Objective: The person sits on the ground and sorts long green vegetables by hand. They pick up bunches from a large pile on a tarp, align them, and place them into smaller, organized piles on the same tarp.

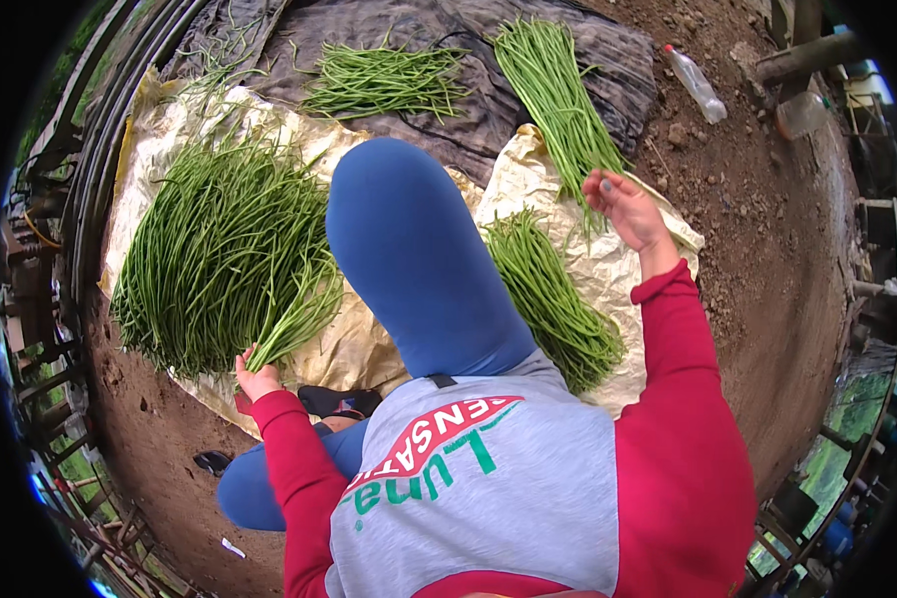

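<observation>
My left hand (pixel 258 377) is closed around the lower end of a small bunch of long green beans (pixel 300 317). The bunch fans out over the right edge of a big heap of long beans (pixel 219 254). My right hand (pixel 623 211) is raised at the near end of a long, neatly laid pile of beans (pixel 556 95), its fingers loosely bent and apart, with nothing visible in them. Below it, right of my blue-clad knee (pixel 409 239), lies another bean pile (pixel 551 299), partly hidden by my leg.
Pale sacking (pixel 369 339) and a dark cloth (pixel 419 149) cover the soil. A smaller bean pile (pixel 384 80) lies on the dark cloth. A clear plastic bottle (pixel 697 86) with a red cap lies on the bare earth (pixel 757 259). Wooden poles (pixel 812 57) stand at the right edge.
</observation>
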A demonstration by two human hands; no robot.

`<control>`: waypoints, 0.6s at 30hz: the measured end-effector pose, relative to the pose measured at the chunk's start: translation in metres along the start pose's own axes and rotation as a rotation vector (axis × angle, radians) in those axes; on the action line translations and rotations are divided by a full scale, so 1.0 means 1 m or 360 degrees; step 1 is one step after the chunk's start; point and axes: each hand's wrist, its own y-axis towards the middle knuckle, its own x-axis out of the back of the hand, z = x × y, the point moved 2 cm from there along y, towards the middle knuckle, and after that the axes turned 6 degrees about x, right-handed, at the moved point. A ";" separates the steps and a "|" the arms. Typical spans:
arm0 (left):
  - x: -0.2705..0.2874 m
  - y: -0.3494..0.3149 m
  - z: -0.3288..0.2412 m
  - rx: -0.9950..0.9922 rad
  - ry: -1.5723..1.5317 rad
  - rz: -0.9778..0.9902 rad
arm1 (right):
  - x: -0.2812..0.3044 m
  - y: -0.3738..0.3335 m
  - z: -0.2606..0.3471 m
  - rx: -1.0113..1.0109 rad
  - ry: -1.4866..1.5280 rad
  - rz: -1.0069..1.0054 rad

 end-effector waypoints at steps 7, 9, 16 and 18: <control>-0.003 0.010 0.002 -0.0064 0.0191 0.0010 | 0.065 -0.169 -0.119 -0.1156 -0.0814 0.0342; -0.010 0.005 -0.005 -0.0156 0.0301 0.0132 | 0.093 -0.214 -0.146 -0.1410 -0.0972 0.0342; -0.114 -0.083 -0.029 -0.0283 0.0365 0.0338 | 0.041 -0.151 -0.058 -0.1369 -0.2684 0.1083; -0.140 -0.107 -0.046 -0.0373 0.0432 0.0407 | -0.028 -0.091 -0.002 -0.0634 -0.2671 0.0739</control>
